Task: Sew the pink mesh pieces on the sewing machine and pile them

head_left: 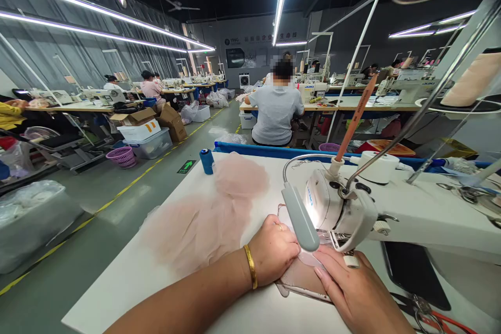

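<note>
A white JUKI sewing machine (319, 201) stands on the white table, its grey lamp (300, 219) hanging over the needle area. Under the machine head lies a pale pink sheer fabric piece (303, 277) on the machine plate. My left hand (274, 248), with a gold bangle and a ring, has its fingers curled down on the fabric left of the lamp. To the right of the needle area, my right hand (348, 279) rests flat with fingers stretched over the fabric. The machine head and lamp hide the needle and some fingertips.
Thin pink fabric pieces (207, 219) lie in a heap at left, beside a blue thread spool (206, 160). A black phone (415, 274) and scissors (425, 315) lie at right. A person (276, 107) sits ahead with their back to me. Plastic bins (146, 143) line the aisle.
</note>
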### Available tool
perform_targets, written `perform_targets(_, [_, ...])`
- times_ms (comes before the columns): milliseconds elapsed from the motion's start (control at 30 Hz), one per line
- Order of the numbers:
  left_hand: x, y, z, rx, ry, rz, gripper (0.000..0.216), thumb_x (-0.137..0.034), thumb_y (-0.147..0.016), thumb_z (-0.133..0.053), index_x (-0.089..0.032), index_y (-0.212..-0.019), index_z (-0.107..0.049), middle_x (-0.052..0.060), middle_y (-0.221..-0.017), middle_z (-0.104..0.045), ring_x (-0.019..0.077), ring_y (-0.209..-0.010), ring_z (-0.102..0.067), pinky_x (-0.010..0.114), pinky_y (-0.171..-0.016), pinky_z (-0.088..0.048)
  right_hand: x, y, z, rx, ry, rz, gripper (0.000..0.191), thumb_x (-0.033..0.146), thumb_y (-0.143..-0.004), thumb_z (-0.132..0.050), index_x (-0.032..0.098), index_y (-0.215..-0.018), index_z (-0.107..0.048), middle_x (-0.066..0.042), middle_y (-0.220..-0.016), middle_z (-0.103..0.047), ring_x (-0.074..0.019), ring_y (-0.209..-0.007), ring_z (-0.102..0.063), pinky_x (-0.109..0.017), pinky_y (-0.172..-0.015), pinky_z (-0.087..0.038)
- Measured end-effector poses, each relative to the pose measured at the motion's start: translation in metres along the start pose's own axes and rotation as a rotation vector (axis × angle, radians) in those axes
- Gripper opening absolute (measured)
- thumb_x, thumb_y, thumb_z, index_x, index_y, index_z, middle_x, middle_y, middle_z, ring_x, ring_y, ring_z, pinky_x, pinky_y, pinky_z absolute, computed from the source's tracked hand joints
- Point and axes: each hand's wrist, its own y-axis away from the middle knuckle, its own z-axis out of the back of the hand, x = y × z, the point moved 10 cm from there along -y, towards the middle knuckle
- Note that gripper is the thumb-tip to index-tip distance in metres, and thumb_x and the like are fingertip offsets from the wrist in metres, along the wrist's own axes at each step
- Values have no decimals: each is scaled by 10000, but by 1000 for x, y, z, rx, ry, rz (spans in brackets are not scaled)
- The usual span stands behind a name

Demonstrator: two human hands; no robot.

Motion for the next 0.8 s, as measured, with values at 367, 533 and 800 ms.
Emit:
perform_targets(367, [19, -3, -6, 134, 76, 196, 371, -499, -966, -730, -186, -1163, -706, 121, -1267, -711, 322, -1158, -637, 494, -1050, -451, -2, -2, 9, -66, -9, -1, 417, 338, -1048, -557, 252, -1438, -675, -103, -1287, -786, -285, -954, -771, -400, -777, -666])
perform_targets(533, [9, -5, 6, 179, -20, 258, 519, -617, -906, -762, -160, -1148, -722, 145, -1155, -693, 366, -1111, -603, 550, -1023, -443, 9, -3, 29, -179, -33, 72, 365, 286, -1044, -556, 196, -1370, -694, -117, -1197, -816, -299, -1000, -791, -404, -806, -671])
perform_targets(800, [-35, 11, 5, 314, 192, 31, 514, -698, -860, -802, -197, -925, -707, 50, -1016, -678, 242, -886, -627, 377, -788, -484, 31, -7, 50, -193, -249, 163, 469, 143, -956, -579, 222, -1415, -634, -83, -1312, -786, -250, -1175, -767, -342, -994, -628])
